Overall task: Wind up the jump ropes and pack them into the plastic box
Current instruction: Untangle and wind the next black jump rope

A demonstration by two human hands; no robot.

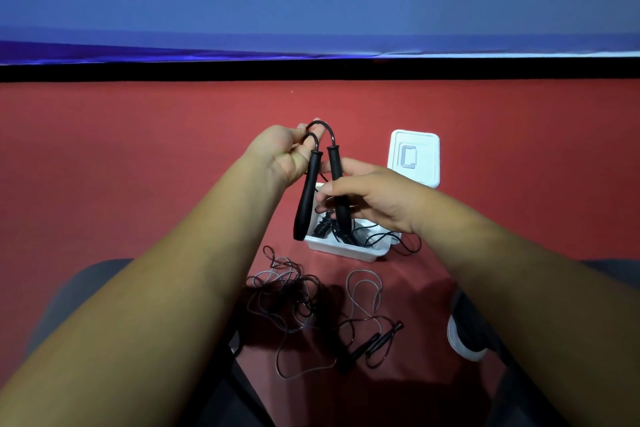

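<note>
At frame centre I see left hand (280, 152) pinching rope loop (325, 125), right hand (374, 198) gripping black handle (336, 166), plastic box (346, 252) half hidden.

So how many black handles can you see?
4 handles: two held by the left hand and right hand above the plastic box, two on the floor in tangled cord. The box may hide more.

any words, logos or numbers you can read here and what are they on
Blue banner: big white characters, cut off at the top edge, unreadable.
White box lid: one raised mark like "C"; unsure it is a letter.
No other text visible.
</note>
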